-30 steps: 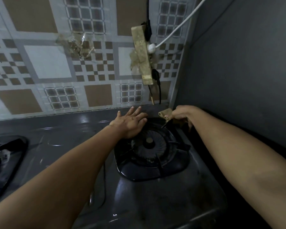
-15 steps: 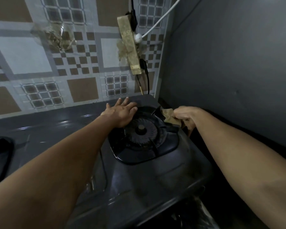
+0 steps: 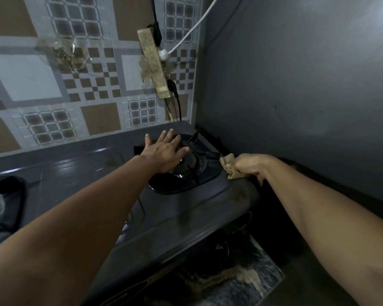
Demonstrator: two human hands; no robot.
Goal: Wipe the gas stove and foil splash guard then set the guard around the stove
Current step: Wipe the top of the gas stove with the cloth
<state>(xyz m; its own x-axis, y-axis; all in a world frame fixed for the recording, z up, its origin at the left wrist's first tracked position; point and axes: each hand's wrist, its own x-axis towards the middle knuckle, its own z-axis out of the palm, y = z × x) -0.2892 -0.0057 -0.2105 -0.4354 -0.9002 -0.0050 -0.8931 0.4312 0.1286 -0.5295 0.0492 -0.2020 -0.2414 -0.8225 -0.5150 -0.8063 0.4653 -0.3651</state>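
The dark grey gas stove (image 3: 186, 208) stands against the tiled wall, seen tilted. Its right burner (image 3: 192, 164) with black pan supports sits at mid-frame. My left hand (image 3: 166, 151) lies flat, fingers spread, on the burner's left side. At the stove's right edge, just past the burner, my right hand (image 3: 250, 165) is closed on a small tan cloth (image 3: 229, 165), which touches the stove top. No foil splash guard is in sight.
A grimy power strip (image 3: 155, 67) with a white cable and black cords hangs on the patterned tiles above the stove. A plain grey wall (image 3: 296, 85) closes the right side. The left burner (image 3: 5, 195) shows at the left edge. A dark marbled counter (image 3: 241, 279) lies below.
My right hand with the cloth has moved along the stove's right edge toward me, from the back corner to beside the burner. My left hand stays on the burner. The view has swung right and down.
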